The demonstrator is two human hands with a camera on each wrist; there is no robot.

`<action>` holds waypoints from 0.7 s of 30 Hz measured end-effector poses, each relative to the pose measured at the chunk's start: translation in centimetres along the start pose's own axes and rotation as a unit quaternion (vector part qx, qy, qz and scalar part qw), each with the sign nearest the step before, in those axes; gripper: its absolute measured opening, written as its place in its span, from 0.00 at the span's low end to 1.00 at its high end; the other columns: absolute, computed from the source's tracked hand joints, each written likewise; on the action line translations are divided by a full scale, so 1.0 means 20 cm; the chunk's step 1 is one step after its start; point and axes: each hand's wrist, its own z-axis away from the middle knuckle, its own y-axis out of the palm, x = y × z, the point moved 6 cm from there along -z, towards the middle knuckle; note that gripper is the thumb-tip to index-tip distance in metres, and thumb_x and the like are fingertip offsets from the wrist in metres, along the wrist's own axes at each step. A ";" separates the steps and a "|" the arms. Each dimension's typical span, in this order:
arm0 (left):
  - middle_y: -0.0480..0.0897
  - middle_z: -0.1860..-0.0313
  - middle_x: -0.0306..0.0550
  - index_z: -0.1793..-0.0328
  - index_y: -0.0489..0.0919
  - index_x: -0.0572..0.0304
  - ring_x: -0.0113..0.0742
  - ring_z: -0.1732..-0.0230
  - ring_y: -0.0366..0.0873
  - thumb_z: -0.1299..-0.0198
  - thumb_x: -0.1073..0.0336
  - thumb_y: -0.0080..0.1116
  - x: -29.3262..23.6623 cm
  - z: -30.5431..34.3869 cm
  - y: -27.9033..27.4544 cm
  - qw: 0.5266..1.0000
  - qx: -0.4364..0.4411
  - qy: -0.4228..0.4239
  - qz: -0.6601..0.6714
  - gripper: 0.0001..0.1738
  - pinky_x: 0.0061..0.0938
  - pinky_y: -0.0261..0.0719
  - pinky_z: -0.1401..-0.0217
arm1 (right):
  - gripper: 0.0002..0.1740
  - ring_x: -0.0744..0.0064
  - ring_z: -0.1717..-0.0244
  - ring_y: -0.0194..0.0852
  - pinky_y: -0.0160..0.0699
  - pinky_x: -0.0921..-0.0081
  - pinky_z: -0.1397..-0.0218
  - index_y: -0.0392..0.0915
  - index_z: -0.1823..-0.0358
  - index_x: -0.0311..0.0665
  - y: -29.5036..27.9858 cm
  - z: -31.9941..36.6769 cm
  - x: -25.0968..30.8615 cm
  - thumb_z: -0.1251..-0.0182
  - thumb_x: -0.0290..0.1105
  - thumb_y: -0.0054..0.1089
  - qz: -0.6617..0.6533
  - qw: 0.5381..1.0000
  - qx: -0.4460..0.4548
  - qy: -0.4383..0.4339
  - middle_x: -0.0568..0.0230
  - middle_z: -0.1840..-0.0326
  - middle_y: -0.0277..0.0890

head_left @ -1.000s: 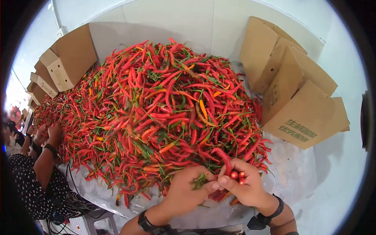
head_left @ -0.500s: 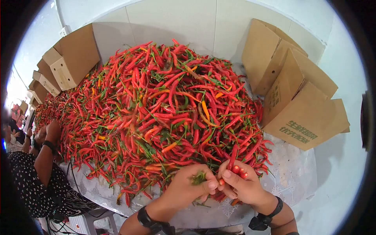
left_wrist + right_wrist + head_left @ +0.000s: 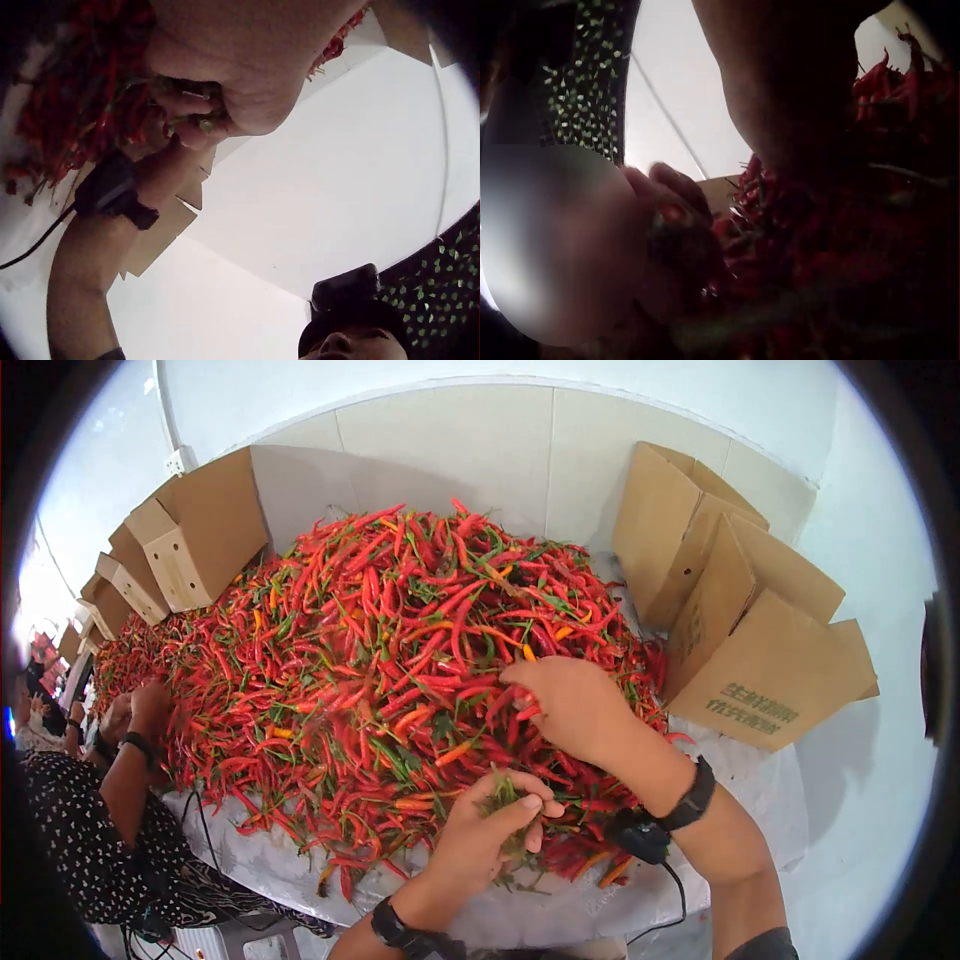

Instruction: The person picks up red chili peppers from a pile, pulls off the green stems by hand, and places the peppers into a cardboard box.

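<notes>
A large heap of red chili peppers [image 3: 330, 660], mixed with green stems and a few orange ones, covers much of the table. My left hand [image 3: 478, 838] is at the heap's front edge, its fingers curled round a small bunch of green pepper stems [image 3: 503, 798]. Over the right part of the heap, my right hand [image 3: 580, 705] reaches down with the back of the hand up. Red ends of chili peppers [image 3: 526, 710] show at its curled fingers; the palm is hidden. The right wrist view is dark, with the hand [image 3: 787, 82] close above the peppers.
Open cardboard boxes stand at the right [image 3: 770, 670] and along the back left [image 3: 215, 525]. A pale plastic cover [image 3: 740, 800] lies on the table. At the left, another person's hands [image 3: 135, 710] are in the heap. A cable [image 3: 683, 900] hangs from my right wristband.
My right hand has left the left hand and moved up and forward onto the heap. My left hand stays near the front edge with the stems. The head view has tilted slightly upward.
</notes>
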 end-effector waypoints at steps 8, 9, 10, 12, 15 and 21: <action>0.80 0.70 0.46 0.59 0.75 0.62 0.27 0.79 0.72 0.39 0.69 0.55 -0.03 0.02 -0.01 0.999 -0.042 -0.005 0.002 0.06 0.17 0.63 0.82 | 0.18 0.64 0.73 0.75 0.75 0.71 0.72 0.76 0.55 0.41 -0.14 0.21 0.05 0.50 0.21 0.60 -0.060 0.987 -0.135 -0.060 0.59 0.60 0.77; 0.80 0.71 0.46 0.58 0.75 0.62 0.27 0.79 0.72 0.39 0.68 0.55 -0.03 0.03 -0.01 0.998 -0.055 -0.007 -0.008 0.06 0.17 0.63 0.81 | 0.16 0.66 0.75 0.75 0.75 0.73 0.75 0.75 0.55 0.40 -0.18 0.27 0.04 0.47 0.20 0.59 -0.115 0.977 -0.170 -0.059 0.58 0.61 0.78; 0.80 0.71 0.46 0.58 0.75 0.63 0.27 0.79 0.72 0.39 0.68 0.55 -0.03 0.03 -0.01 0.997 -0.067 -0.011 -0.019 0.07 0.17 0.64 0.81 | 0.13 0.71 0.78 0.72 0.72 0.77 0.77 0.74 0.55 0.37 -0.19 0.32 -0.01 0.43 0.22 0.58 -0.239 0.957 -0.162 0.034 0.57 0.62 0.79; 0.79 0.71 0.46 0.57 0.75 0.64 0.27 0.79 0.71 0.38 0.66 0.56 -0.03 0.03 -0.01 0.996 -0.075 -0.011 -0.037 0.09 0.18 0.64 0.80 | 0.09 0.80 0.85 0.66 0.66 0.85 0.80 0.73 0.56 0.33 -0.17 0.46 -0.08 0.37 0.26 0.57 -0.466 0.845 -0.142 0.222 0.54 0.64 0.80; 0.80 0.70 0.46 0.55 0.75 0.66 0.27 0.79 0.71 0.38 0.63 0.57 -0.02 0.02 0.01 0.994 -0.071 0.023 -0.080 0.13 0.19 0.67 0.79 | 0.09 0.87 0.87 0.60 0.60 0.88 0.84 0.73 0.55 0.33 -0.13 0.58 -0.12 0.33 0.28 0.55 -0.551 0.782 -0.131 0.258 0.57 0.62 0.81; 0.81 0.68 0.40 0.57 0.76 0.62 0.20 0.77 0.73 0.38 0.64 0.59 0.03 0.01 0.03 0.980 -0.040 0.038 -0.193 0.10 0.14 0.68 0.77 | 0.09 0.72 0.59 0.80 0.76 0.77 0.55 0.76 0.56 0.30 -0.14 0.64 0.00 0.37 0.23 0.56 -0.518 0.827 -0.048 0.212 0.59 0.61 0.80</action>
